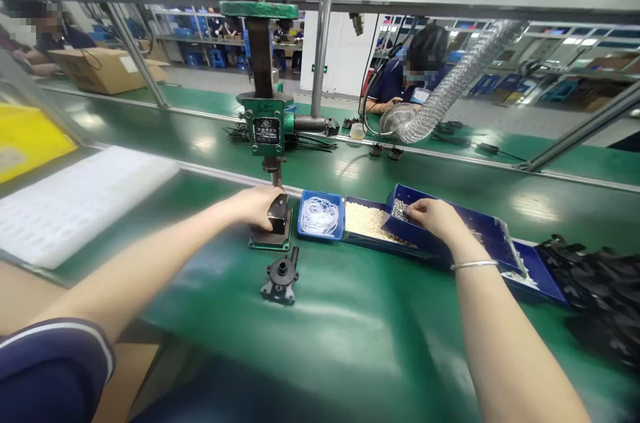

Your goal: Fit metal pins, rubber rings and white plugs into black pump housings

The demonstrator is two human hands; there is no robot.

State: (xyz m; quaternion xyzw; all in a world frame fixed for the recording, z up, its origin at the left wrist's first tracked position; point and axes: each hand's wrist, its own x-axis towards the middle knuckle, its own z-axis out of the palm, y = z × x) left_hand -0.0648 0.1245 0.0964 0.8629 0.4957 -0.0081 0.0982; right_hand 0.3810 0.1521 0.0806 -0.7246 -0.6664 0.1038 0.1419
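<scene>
My left hand (pixel 259 207) is closed around a black block (pixel 279 215) that stands on the base plate (pixel 271 238) of a green bench press (pixel 266 123). Some of its fingers are hidden behind the block. My right hand (pixel 437 217) reaches into a blue bin (pixel 453 216), fingertips pinched together at a heap of small silvery metal parts (pixel 399 209). Whatever lies between those fingertips is too small to make out. In front of the press, a black round housing with a side pipe (pixel 281 276) rests on the green mat.
Beside the press stands a blue tray of white rings (pixel 320 216), then a bin of small cream-coloured parts (pixel 367 219). Black parts (pixel 595 289) are piled at right, white sheet (pixel 85 199) at left. A flexible duct (pixel 460 86) hangs beyond; a co-worker (pixel 415 69) sits opposite.
</scene>
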